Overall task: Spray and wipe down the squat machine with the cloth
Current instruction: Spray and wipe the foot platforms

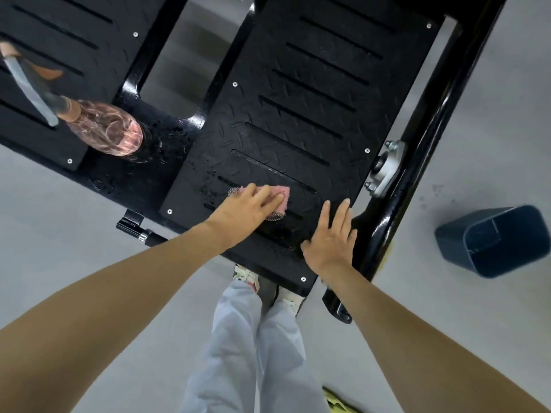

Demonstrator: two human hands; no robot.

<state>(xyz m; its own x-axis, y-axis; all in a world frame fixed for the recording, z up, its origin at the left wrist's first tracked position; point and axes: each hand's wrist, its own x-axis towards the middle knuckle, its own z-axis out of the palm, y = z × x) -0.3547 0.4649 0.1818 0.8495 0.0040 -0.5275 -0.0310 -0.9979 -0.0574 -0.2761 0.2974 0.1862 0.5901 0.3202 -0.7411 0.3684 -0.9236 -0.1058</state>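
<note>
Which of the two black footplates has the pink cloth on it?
The right footplate: the left hand presses the cloth onto its near end; the other has none.

The left hand (247, 208) presses the pink cloth (283, 194) on the black footplate (298, 114), right hand (332, 238) flat beside it.

Bare forearms (149, 278), pale grey-blue trousers (247, 353), and off-white laced trainers (290, 298).

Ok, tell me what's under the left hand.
Under the left hand is the pink cloth, pressed on the black footplate. Only the cloth's far edge shows beyond the hand; the rest, and the plate beneath it, is covered.
</note>
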